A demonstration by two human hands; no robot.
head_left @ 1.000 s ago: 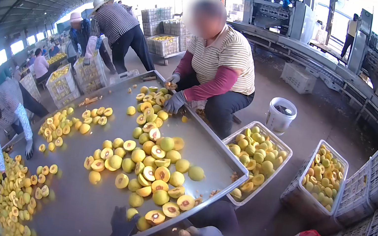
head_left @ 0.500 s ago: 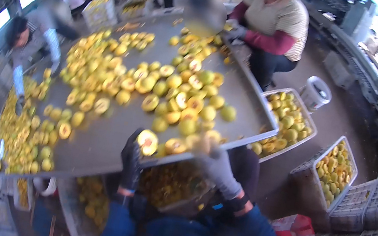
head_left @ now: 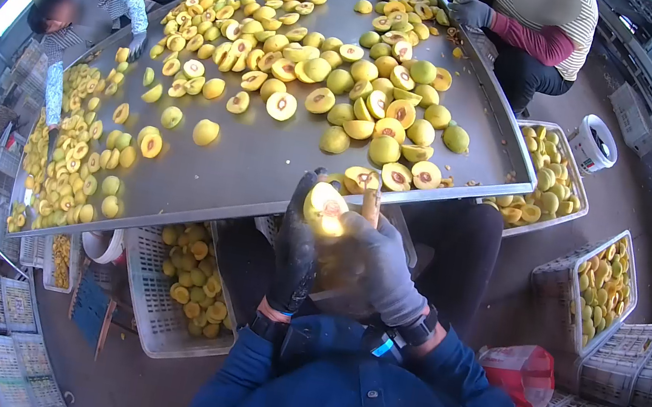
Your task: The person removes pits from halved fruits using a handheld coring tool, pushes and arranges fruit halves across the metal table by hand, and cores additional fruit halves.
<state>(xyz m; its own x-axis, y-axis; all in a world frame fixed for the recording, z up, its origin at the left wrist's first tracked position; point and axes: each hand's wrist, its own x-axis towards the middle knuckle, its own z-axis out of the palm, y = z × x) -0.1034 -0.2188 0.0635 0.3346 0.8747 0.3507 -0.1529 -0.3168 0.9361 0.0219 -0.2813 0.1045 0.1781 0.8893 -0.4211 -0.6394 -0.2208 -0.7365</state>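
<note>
My left hand (head_left: 294, 254), in a dark glove, is closed around a yellow peach half (head_left: 324, 206) with its cut face up. My right hand (head_left: 387, 276), in a grey glove, grips a tool with a wooden handle (head_left: 371, 205); the handle end points up and the working end is hidden near the fruit. Both hands are together just off the near edge of the metal table (head_left: 209, 180). Halved peaches (head_left: 390, 132) lie spread over it, several close to my hands at the rim.
A crate of peaches (head_left: 196, 285) stands under the table at left, another crate (head_left: 548, 189) at right. Farther right are a filled crate (head_left: 601, 288), a white bucket (head_left: 593, 145) and stacked crates (head_left: 643, 369). One co-worker's gloved hands (head_left: 470, 10) are at the far right edge; another reaches in from the left.
My view has shifted, so the table sits higher in it. My hands have drawn together, with the peach half now beside the tool. The left co-worker's upper hand has moved over the table.
</note>
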